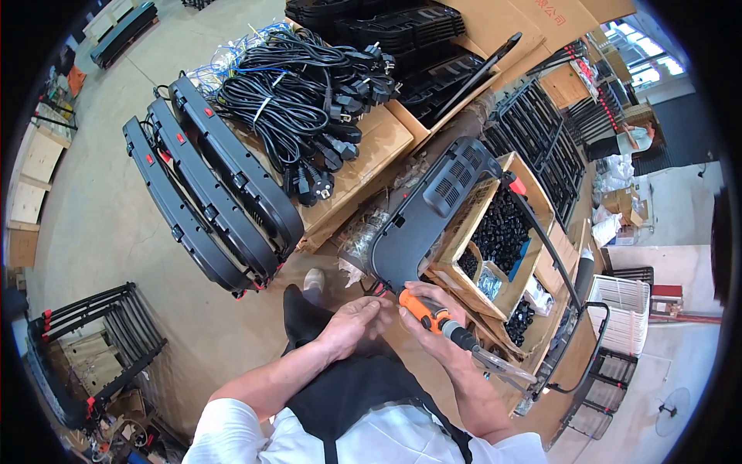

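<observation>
My right hand (439, 311) is closed around an orange and grey power screwdriver (421, 309), whose long pale end slants down to the right along my forearm. Close beside it, my left hand (357, 325) is closed with the fingertips pinched together. Anything between those fingertips is too small to make out. Just beyond both hands stands a large black plastic housing (402, 236) with a vented raised panel. A red and black bit shows at its lower edge near my fingers. Neither hand clearly touches the housing.
A wooden bin (434, 272) of small black parts stands to the right, beside a black metal frame (550, 255). Bundled black power cords (290, 104) lie on a carton (367, 166). Several black housings (224, 209) lean at the left. Another person (635, 139) is far right.
</observation>
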`<act>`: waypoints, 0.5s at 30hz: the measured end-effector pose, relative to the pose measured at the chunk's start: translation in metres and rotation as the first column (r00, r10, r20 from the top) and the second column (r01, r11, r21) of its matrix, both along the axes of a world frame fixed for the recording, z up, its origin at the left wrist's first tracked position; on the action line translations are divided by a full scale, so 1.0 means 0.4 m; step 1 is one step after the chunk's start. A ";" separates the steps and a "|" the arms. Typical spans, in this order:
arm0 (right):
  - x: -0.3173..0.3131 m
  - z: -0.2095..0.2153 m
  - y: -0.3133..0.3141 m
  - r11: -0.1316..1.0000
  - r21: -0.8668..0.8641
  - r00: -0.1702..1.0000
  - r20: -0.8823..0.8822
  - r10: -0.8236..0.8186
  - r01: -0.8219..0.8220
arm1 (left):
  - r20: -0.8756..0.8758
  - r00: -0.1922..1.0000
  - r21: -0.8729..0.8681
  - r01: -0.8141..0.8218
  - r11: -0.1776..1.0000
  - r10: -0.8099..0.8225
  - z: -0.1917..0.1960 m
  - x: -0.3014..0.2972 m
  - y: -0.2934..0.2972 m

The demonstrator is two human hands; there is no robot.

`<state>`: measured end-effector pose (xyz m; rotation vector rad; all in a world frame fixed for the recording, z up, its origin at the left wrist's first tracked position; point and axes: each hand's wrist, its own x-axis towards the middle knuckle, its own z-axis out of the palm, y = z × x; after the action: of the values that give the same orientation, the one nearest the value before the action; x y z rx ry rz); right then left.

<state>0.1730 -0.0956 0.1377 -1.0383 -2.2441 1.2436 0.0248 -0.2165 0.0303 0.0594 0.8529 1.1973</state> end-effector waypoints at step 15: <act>-0.016 0.026 0.003 0.972 -0.208 0.984 0.158 -0.080 0.112 | 0.087 0.987 -0.161 -0.117 0.980 0.132 -0.060 -0.033 0.048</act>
<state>0.1664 -0.0943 0.1482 -1.3450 -2.1702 1.4354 0.0115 -0.1971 0.0063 -0.1806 0.8708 1.2365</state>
